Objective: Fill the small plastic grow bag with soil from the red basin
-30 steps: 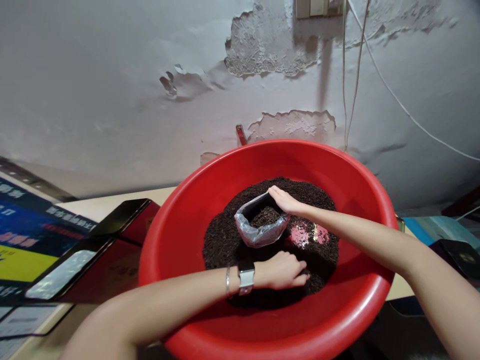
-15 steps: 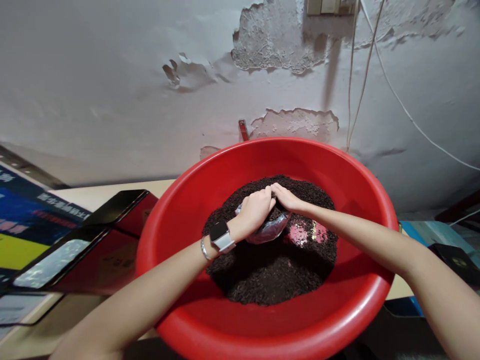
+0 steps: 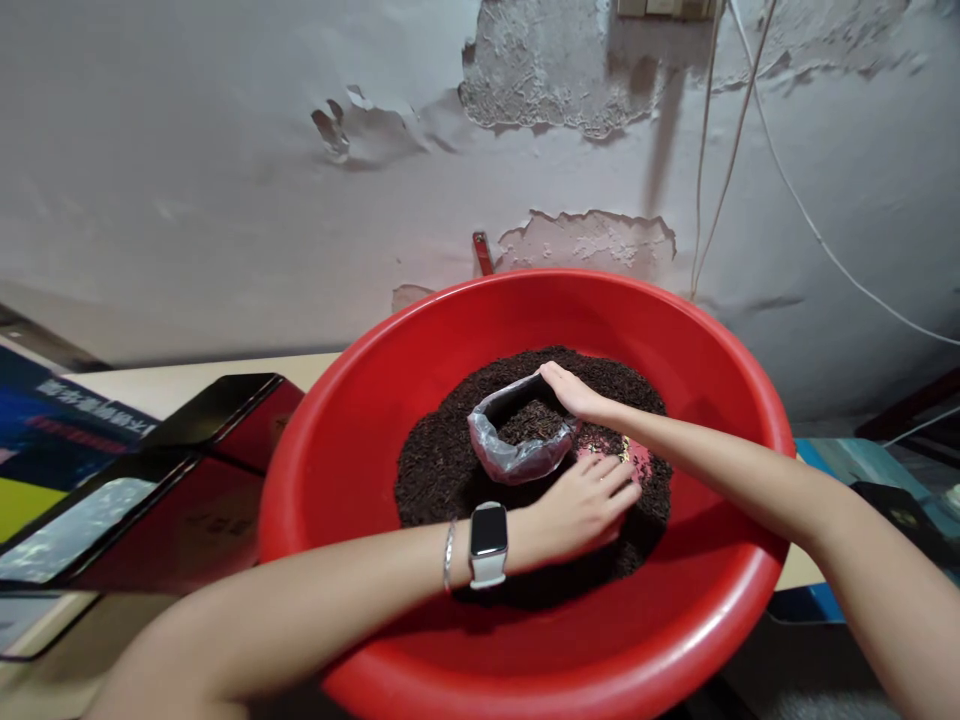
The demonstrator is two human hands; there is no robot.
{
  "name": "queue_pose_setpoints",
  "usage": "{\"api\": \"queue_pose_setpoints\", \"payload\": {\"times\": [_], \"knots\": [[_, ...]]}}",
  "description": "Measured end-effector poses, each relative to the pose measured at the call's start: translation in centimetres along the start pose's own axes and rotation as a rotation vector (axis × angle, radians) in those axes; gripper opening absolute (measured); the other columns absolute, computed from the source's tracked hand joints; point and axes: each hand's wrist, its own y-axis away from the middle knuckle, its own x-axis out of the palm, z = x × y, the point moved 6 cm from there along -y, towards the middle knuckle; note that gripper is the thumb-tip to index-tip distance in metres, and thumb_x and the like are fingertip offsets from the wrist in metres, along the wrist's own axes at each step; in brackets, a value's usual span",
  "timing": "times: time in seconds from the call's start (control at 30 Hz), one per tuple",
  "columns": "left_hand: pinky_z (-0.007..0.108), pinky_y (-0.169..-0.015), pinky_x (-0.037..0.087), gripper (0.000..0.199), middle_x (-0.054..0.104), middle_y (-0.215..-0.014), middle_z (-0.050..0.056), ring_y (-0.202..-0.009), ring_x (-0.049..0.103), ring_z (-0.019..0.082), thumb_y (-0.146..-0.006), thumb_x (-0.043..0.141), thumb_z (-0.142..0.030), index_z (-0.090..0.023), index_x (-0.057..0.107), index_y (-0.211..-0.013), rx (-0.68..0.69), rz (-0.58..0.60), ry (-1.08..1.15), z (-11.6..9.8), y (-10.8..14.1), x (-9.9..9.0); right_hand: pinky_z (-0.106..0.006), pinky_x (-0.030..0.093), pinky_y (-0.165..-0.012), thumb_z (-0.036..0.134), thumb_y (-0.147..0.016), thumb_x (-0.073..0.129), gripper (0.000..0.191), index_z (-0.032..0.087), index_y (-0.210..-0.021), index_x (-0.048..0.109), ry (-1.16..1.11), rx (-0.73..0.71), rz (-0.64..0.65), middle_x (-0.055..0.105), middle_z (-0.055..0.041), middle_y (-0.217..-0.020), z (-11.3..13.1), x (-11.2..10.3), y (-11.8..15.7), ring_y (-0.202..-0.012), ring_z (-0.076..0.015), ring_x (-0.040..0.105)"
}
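A large red basin [image 3: 525, 690] holds a mound of dark loose tea leaves [image 3: 442, 470]. On the mound sits a container lined with a clear plastic bag [image 3: 517, 462], its mouth facing up and partly filled with the same leaves. My right hand [image 3: 574, 392] grips the far right rim of this bag-lined container. My left hand [image 3: 589, 500], with a watch on the wrist, is low over the leaves at the container's near right side. Its fingers are apart, near a pink patch [image 3: 639, 458] showing through the leaves; no held object is visible.
To the left of the basin stand dark red boxes [image 3: 217, 520], one with a silvery lining [image 3: 82, 530]. A peeling wall [image 3: 225, 200] rises behind the table [image 3: 307, 370]. White cables [image 3: 787, 190] hang at the right.
My left hand has left the container's top and moved down and right to the leaves, opening its fingers. The container's mouth is now uncovered. My right hand stays on the rim.
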Motion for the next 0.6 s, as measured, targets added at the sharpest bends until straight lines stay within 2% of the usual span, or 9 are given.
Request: {"api": "queue_pose_setpoints", "payload": {"times": [0.1,0.2,0.27,0.4,0.6], "knots": [[0.048,-0.107,0.031,0.057,0.039,-0.144,0.016,-0.130,0.038,0.033,-0.087,0.054,-0.038,-0.020,0.038,-0.139,0.085,0.100,0.162,-0.6,1.0,3.4,-0.038,0.039,-0.100,0.044,-0.094,0.025,0.033,0.023,-0.089,0.051,-0.014,0.040,0.025,0.062,-0.0041,-0.097,0.0,0.1,0.1,-0.103,-0.0191,0.055],[0.056,-0.108,0.025,0.068,0.032,-0.150,0.015,-0.136,0.029,0.038,-0.085,0.058,-0.036,-0.024,0.029,-0.146,0.169,0.241,0.201,0.0,1.9,6.2,-0.038,0.038,-0.100,0.045,-0.093,0.025,0.033,0.023,-0.088,0.049,-0.023,0.056,0.029,0.061,-0.0048,-0.098,0.1,0.0,0.2,-0.102,-0.0197,0.055],[0.056,-0.108,0.025,0.072,0.030,-0.152,0.014,-0.138,0.026,0.038,-0.085,0.058,-0.037,-0.026,0.025,-0.147,0.182,0.306,0.257,0.4,2.4,7.3,-0.039,0.039,-0.100,0.045,-0.092,0.025,0.033,0.023,-0.087,0.049,-0.023,0.058,0.029,0.061,-0.0048,-0.097,0.2,0.0,0.2,-0.101,-0.0198,0.055],[0.055,-0.105,0.031,0.068,0.030,-0.152,0.013,-0.136,0.032,0.036,-0.085,0.057,-0.032,-0.027,0.028,-0.146,0.199,0.355,0.298,0.1,2.7,8.4,-0.038,0.038,-0.100,0.047,-0.091,0.024,0.034,0.023,-0.087,0.049,-0.018,0.050,0.022,0.061,-0.0042,-0.097,0.2,0.0,0.2,-0.102,-0.0193,0.054],[0.050,-0.100,0.039,0.062,0.037,-0.148,0.015,-0.127,0.044,0.034,-0.081,0.063,-0.031,-0.022,0.041,-0.138,0.198,0.373,0.253,0.1,2.6,8.6,-0.037,0.038,-0.100,0.046,-0.092,0.024,0.034,0.023,-0.087,0.049,-0.013,0.056,0.032,0.060,-0.0044,-0.097,0.3,0.0,0.2,-0.103,-0.0192,0.054]]}}
